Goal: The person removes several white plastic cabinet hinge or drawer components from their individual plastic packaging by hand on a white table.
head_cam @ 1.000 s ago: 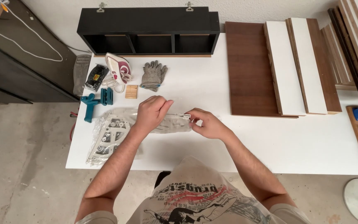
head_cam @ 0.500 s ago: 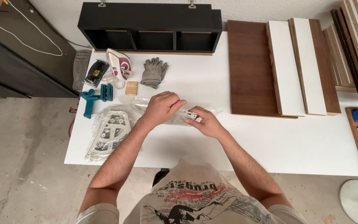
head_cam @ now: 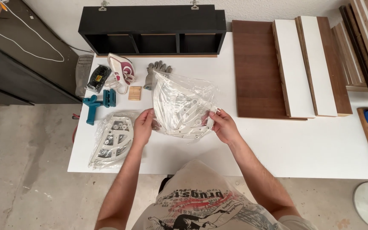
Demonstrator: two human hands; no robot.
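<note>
Both hands hold up a clear bag of white metal hardware.
Left hand and right hand each pinch an edge of the clear plastic bag, stretched between them above the worktop. Thin plastic may tear, spilling parts. A second bagged bracket lies left; work gloves beyond.

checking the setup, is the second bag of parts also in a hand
No, the second bag lies on the table, just left of the left hand.
</note>
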